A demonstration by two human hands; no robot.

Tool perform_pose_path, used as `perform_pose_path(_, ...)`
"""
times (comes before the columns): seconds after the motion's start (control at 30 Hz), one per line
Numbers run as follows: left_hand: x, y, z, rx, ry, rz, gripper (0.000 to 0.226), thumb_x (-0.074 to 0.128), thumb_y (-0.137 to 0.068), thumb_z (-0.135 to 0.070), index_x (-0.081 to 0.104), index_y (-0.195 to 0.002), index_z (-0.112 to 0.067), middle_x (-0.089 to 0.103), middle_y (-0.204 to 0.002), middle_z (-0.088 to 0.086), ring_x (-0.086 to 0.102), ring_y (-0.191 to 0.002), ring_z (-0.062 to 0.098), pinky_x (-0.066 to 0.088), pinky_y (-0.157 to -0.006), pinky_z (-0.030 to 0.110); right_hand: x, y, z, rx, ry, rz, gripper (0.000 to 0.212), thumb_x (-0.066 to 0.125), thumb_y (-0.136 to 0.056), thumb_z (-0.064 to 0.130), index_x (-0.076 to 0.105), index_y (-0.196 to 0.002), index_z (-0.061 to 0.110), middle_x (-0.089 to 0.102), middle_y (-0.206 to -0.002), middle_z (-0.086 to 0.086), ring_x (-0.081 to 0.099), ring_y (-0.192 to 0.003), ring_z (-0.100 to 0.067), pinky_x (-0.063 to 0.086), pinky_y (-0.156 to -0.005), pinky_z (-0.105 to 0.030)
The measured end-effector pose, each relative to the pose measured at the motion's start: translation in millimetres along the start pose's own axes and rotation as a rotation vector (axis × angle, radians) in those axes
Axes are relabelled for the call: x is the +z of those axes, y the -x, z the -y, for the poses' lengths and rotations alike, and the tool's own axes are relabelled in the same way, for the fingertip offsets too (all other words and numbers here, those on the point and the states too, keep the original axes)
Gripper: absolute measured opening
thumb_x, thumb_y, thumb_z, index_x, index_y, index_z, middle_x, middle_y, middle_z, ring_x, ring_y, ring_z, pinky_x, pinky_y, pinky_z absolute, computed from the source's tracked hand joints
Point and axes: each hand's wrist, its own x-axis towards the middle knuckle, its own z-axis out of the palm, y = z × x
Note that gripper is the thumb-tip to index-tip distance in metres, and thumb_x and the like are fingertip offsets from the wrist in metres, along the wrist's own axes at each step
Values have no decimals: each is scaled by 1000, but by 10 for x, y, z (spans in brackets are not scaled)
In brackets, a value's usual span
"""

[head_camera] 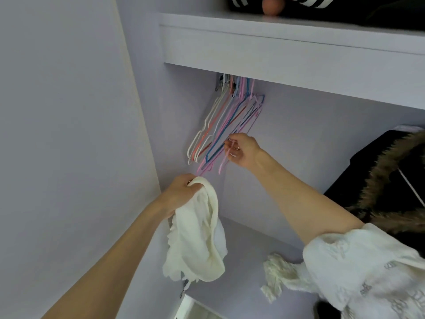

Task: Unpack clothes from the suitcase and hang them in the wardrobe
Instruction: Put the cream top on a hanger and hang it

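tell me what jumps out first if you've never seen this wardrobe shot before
The bunch of pastel wire hangers hanging under the shelf at centre draws the eye first, with the right hand pinching a pink one at its lower end. Just below, the left hand grips a cream garment that droops down. At the right edge hangs a dark coat with fur trim.

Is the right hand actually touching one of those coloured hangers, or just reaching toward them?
Touching. The head view shows the right hand with its fingers curled round the lower end of a pink hanger in the bunch of hangers.
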Motion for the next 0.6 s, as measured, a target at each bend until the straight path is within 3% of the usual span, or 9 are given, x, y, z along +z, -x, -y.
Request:
perform_pose_path(0.07, -6, -15, 19, 2, 7, 12, 19, 52, -92, -13, 61, -108, -9, 64, -101, 9, 59, -90, 22, 46, -74, 27, -20, -3, 69, -75, -107, -92, 19, 44, -95, 9, 47, -77, 8, 33, -60, -3, 26, -49, -12, 28, -37, -18)
perform_pose_path(0.13, -4, -35, 41, 3, 12, 62, 17, 58, -88, -11, 64, -104, -11, 66, -97, 7, 61, -91, 23, 48, -78, 30, -85, -7, 127, -192, -28, -167, 13, 42, -99, 20, 51, -93, 12, 30, -64, 2, 22, -50, -10, 23, -31, -12)
perform_pose_path(0.23, 28, -16, 27, -7, 62, 173, 17, 58, -85, 1, 65, -96, -10, 65, -86, 5, 62, -83, 20, 48, -70, 23, -211, 63, 168, -311, 20, -167, 35, 37, -101, 23, 42, -136, 24, 32, -67, 7, 24, -51, -8, 25, -31, -13)
perform_pose_path(0.3, 66, -9, 6, -18, 42, 243, 24, 53, -83, 5, 65, -100, -6, 66, -86, 6, 62, -79, 19, 48, -66, 21, -313, 130, 192, -373, 35, -159, 41, 32, -102, 18, 37, -142, 27, 30, -62, 4, 21, -50, -9, 22, -34, -15)
perform_pose_path(0.4, 140, -17, -25, 7, -23, 293, 26, 50, -82, 5, 69, -94, -8, 66, -80, 3, 62, -74, 15, 47, -61, 17, -473, 198, 156, -463, 101, -181, 40, 29, -100, 8, 45, -132, 27, 39, -63, 0, 27, -51, -9, 26, -37, -15)
perform_pose_path(0.5, 205, -43, -33, 19, -31, 244, 31, 47, -82, 8, 67, -75, -15, 62, -71, -2, 57, -71, 12, 44, -60, 16, -596, 223, -20, -558, 170, -234, 29, 32, -90, -4, 48, -98, 18, 47, -70, -1, 37, -56, -9, 33, -45, -14)
perform_pose_path(0.6, 291, -55, -37, 21, -32, 241, 30, 47, -82, 9, 67, -79, -13, 63, -79, 1, 58, -79, 15, 46, -69, 21, -798, 261, -313, -670, 230, -359, 23, 46, -86, 6, 40, -69, 20, 40, -65, 0, 36, -59, -11, 32, -50, -16)
